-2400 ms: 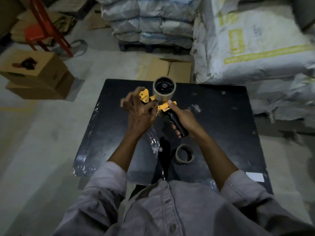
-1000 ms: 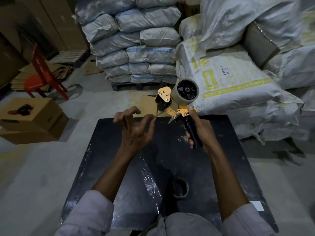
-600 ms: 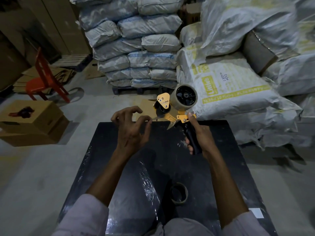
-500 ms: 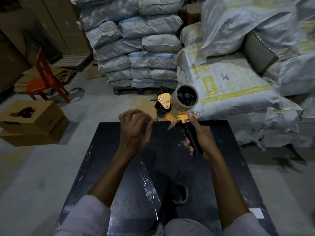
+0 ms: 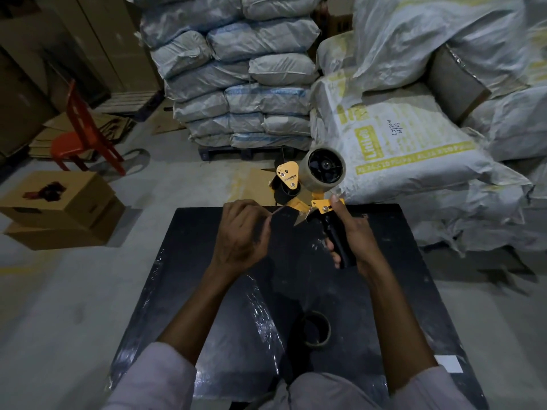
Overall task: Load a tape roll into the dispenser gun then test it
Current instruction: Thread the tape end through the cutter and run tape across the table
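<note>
A yellow and black tape dispenser gun [image 5: 291, 184] is held up over the far edge of the black table [image 5: 414, 291]. A tape roll [image 5: 324, 170] sits on its black hub. My right hand [image 5: 353, 235] is closed around the black handle, with the thumb on the yellow bracket. My left hand [image 5: 241, 235] is just left of the gun's front, fingers pinched together on what looks like the thin tape end running from the gun. A second, nearly empty tape roll [image 5: 313, 328] lies flat on the table close to my body.
The table is wrapped in shiny plastic film, with a white label [image 5: 450, 363] near its right front corner. Stacked sacks [image 5: 245, 84] and large white bags [image 5: 408, 128] stand beyond it. Cardboard boxes [image 5: 59, 208] and a red chair [image 5: 80, 134] are on the floor at left.
The gun was lifted from low over the table to its far edge. My left hand let go of the gun, spread open, then closed its fingers beside the gun's front.
</note>
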Motion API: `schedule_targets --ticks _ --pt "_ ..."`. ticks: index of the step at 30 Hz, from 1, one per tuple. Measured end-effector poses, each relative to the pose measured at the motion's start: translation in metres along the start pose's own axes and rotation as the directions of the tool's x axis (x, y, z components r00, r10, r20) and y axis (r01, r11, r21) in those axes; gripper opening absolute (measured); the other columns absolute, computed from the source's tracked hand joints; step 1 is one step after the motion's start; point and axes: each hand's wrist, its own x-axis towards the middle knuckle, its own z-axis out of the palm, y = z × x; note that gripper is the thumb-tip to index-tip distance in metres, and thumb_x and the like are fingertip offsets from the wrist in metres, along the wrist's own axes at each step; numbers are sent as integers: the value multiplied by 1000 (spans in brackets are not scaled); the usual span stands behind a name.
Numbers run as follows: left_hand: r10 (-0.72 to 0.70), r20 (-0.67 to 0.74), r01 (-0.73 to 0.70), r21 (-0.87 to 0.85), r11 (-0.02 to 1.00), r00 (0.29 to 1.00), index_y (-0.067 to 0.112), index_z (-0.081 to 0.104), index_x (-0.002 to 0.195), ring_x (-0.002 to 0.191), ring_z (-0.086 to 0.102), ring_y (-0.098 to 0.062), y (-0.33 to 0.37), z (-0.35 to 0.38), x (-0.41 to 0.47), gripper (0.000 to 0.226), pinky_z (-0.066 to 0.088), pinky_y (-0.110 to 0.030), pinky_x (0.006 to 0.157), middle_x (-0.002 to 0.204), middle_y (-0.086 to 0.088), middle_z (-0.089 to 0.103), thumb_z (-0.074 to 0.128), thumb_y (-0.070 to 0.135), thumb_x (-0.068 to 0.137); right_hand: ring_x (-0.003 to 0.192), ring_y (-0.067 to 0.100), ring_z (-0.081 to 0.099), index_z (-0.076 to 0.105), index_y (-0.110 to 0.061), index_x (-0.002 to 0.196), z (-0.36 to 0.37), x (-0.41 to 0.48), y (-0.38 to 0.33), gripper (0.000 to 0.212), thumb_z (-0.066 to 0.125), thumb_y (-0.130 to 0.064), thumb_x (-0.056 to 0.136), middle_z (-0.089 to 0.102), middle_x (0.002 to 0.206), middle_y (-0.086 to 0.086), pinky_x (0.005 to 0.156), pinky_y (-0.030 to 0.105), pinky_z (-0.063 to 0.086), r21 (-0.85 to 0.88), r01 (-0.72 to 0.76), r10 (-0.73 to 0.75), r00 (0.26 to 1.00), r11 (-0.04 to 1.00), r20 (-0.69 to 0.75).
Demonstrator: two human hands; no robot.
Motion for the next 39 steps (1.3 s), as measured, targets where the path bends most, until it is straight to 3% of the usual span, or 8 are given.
schedule_targets --ticks 5,10,16,23,29,34,37,39 --pt "1 30 -2 32 999 1000 3 75 97 98 68 -31 -22 -13 10 7 45 -41 83 94 -10 75 80 8 96 45 29 54 74 -6 83 -2 -4 2 85 71 -91 88 64 73 26 51 37 51 -23 -28 30 997 999 73" --pt "-32 104 34 -17 999 994 8 74 96 94 65 -28 -37 -17 15 6 43 -40 79 92 -5 72 79 11 96 44 27 54 77 -3 88 -3 -7 8 87 68 -90 90 64 72 24 49 34 52 -83 -85 97 983 993 157" --pt "-197 239 217 -63 974 951 18 78 93 93 65 -22 -55 -8 -21 8 48 -49 77 93 5 74 85 15 93 43 27 54 74 -6 84 17 -12 43 88 66 -94 88 63 69 20 47 33 53 -161 -187 213 964 969 162" --pt "-477 349 514 -13 858 806 21 81 94 87 65 -14 -62 3 -143 7 56 -46 78 92 11 76 87 18 94 48 30 63 76 -2 79 38 -16 97 87 71 -88 90 71 67 21 47 33 54 -329 -210 270 951 921 151" --pt "-724 359 766 37 642 590 25 86 98 82 72 -8 -43 6 -239 4 62 -39 75 90 10 79 86 29 97 47 33 64 72 -6 70 57 -14 151 85 73 -90 87 71 65 25 49 37 52 -446 -239 339 927 862 158" --pt "-809 340 820 154 550 479 22 86 98 82 75 -14 -26 -2 -294 13 63 -36 78 93 6 81 81 34 95 50 39 69 68 -7 67 72 -28 192 90 65 -95 89 74 70 30 53 50 59 -551 -205 359 914 809 187" --pt "-821 334 807 224 546 463 23 85 96 84 74 -20 -19 -7 -320 6 61 -37 78 94 3 80 82 27 93 57 48 75 67 -5 61 77 -36 216 99 55 -98 92 75 68 29 58 47 62 -625 -149 358 907 767 223" --pt "-831 329 806 253 535 449 24 85 97 86 73 -19 -17 -11 -330 8 61 -38 78 95 4 79 80 29 93 61 45 76 68 -6 56 78 -33 233 106 45 -104 90 74 63 23 69 55 67 -678 -99 357 900 728 252"
